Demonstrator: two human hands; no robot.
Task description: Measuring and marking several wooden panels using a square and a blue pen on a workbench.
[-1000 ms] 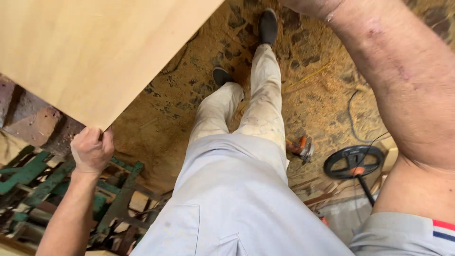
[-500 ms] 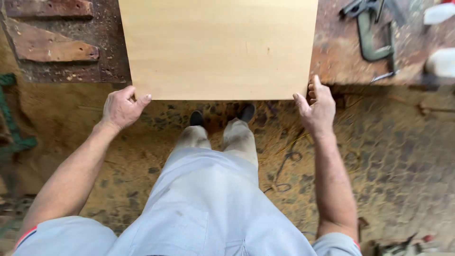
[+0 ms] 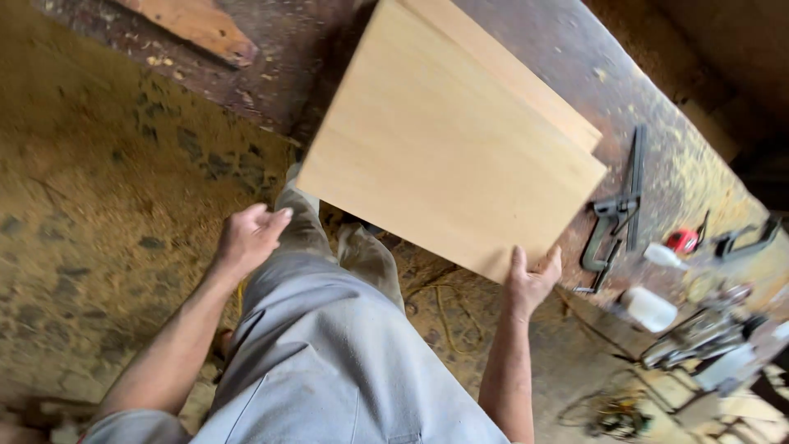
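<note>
Plywood panel (image 3: 448,156) in right hand (image 3: 530,284) (corner)

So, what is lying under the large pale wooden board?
A second pale board shows beyond the large pale wooden board, on the dark sawdust-strewn workbench. The right hand grips its near edge. Anything else underneath is covered.

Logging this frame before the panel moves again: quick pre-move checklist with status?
1. Right hand grips the light wooden panel at its near corner: ok.
2. Left hand on the panel: not ok, it is open and off the edge.
3. Panel supported at the far end: cannot tell; it overlaps a second board on the workbench.
4. Clamp and white bottle apart from the panel: ok.
5. Footing: cannot tell; sawdust floor, feet hidden.
</note>
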